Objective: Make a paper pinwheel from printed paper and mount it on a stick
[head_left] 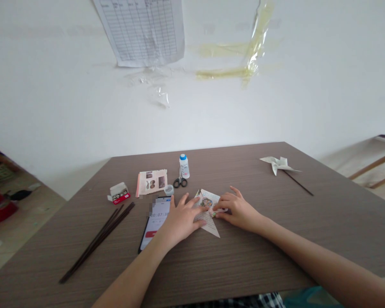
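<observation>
A partly folded sheet of printed paper [211, 228] lies on the table in front of me, with a coloured picture near its middle and a pointed corner toward me. My left hand [185, 216] rests on its left side, fingers spread and pressing it down. At the right side, my right hand [235, 208] pinches a folded corner between thumb and fingers. A phone [152, 222] showing a running timer lies partly under my left forearm. Beyond the paper are black-handled scissors [180, 182] and a small round container [169, 190].
A white glue bottle [184, 167] with a blue cap stands behind the scissors. Printed sheets [152, 182], a small open box [119, 193] and several dark sticks [98, 241] lie to the left. A paper pinwheel [278, 164] on a stick lies at the far right.
</observation>
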Motion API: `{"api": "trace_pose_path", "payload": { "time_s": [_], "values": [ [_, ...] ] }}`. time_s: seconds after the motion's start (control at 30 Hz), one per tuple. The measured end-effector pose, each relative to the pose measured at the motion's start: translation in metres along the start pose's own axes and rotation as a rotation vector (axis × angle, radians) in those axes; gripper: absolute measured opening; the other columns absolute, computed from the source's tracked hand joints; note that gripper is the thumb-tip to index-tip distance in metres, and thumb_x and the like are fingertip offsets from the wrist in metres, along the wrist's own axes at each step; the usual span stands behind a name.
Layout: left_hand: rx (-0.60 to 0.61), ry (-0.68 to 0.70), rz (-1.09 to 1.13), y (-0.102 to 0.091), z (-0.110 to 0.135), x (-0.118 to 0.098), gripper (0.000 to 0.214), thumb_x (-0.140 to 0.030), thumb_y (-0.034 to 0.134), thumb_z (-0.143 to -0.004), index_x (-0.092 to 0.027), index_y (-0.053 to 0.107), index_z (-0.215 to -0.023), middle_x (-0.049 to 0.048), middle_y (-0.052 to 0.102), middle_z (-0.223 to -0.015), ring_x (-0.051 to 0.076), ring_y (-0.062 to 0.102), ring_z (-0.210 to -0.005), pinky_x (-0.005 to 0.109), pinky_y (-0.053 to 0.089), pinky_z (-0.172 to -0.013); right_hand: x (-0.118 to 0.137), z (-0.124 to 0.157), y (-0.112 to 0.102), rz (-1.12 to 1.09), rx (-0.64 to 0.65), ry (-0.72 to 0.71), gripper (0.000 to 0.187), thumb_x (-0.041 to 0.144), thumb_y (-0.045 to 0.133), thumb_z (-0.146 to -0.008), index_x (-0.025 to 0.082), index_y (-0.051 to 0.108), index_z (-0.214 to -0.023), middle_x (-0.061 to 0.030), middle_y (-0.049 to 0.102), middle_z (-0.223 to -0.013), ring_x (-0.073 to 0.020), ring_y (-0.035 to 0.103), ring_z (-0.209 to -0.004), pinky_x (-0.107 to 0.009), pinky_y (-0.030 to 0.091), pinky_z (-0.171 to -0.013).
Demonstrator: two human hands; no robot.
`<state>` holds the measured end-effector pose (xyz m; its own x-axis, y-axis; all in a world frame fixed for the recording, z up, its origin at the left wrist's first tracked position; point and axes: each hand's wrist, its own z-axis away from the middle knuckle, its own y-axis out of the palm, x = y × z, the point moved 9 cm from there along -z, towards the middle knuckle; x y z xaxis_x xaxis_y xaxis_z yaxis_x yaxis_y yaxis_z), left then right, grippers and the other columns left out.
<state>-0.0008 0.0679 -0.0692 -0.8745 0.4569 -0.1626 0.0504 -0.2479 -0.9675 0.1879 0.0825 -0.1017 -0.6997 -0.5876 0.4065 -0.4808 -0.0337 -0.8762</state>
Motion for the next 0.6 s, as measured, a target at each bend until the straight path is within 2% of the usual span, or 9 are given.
{"api": "trace_pose_path", "payload": {
  "time_s": [0.17,0.33,0.47,0.6],
  "values": [
    [-0.016,0.013,0.015,-0.0005,0.0007,-0.0004,0.058,-0.033,0.084,-0.122,-0.042,0.081,-0.179,0.0116,0.061,-0.203,0.059,0.041,-0.195,0.097,0.029,-0.153,0.002,0.0013,-0.0017,-0.021,-0.014,-0.03,0.017,0.026,0.092,-0.113,0.036,0.101,-0.123,-0.0071,0.096,-0.115,-0.036,0.093,-0.12,-0.086,0.045,-0.148],
    [0.009,-0.044,0.04,0.0003,0.0,-0.0003,0.065,-0.029,0.084,-0.123,-0.041,0.075,-0.186,0.0124,0.058,-0.206,0.056,0.037,-0.198,0.097,0.027,-0.154,0.0037,0.0013,-0.0056,-0.018,-0.04,-0.023,0.017,0.025,0.094,-0.111,0.038,0.102,-0.119,-0.0067,0.097,-0.114,-0.0359,0.094,-0.119,-0.079,0.049,-0.149],
    [-0.014,-0.063,0.061,-0.0024,0.0015,-0.0012,0.075,-0.026,0.09,-0.118,-0.042,0.071,-0.189,0.014,0.063,-0.202,0.055,0.041,-0.197,0.094,0.03,-0.155,0.0055,0.0007,-0.0071,-0.028,-0.015,0.01,0.017,0.025,0.094,-0.111,0.038,0.102,-0.119,-0.0068,0.098,-0.118,-0.0393,0.096,-0.123,-0.083,0.046,-0.151],
    [-0.002,-0.042,0.047,0.0002,0.0015,-0.0013,0.063,-0.028,0.087,-0.121,-0.047,0.08,-0.181,0.0115,0.061,-0.204,0.057,0.039,-0.197,0.097,0.026,-0.154,0.0067,0.0004,-0.0062,-0.026,0.018,0.021,0.02,0.024,0.091,-0.114,0.036,0.103,-0.124,-0.009,0.098,-0.122,-0.0394,0.094,-0.128,-0.086,0.043,-0.152]
  ]
}}
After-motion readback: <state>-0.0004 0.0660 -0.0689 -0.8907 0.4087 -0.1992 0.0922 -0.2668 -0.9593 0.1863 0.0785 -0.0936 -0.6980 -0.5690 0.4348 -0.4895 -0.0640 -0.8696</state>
